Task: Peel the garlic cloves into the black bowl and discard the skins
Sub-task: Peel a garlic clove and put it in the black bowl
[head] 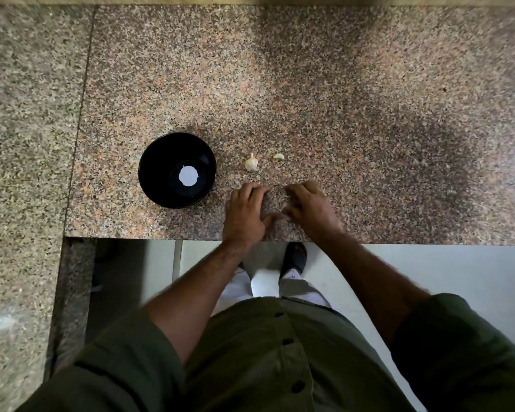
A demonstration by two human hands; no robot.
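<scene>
Resting loosely, holding nothing, both hands' grip (246, 211) (308, 208) lies just short of garlic (251, 163); bowl (149, 171) leftward.

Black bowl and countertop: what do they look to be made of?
The black bowl looks like glossy plastic or glazed ceramic; its smooth dark wall has a faint sheen, and a white round spot shows at its bottom. I cannot tell which. The countertop looks like polished granite: speckled pink, grey and black grains, with a straight seam on the left.
</scene>
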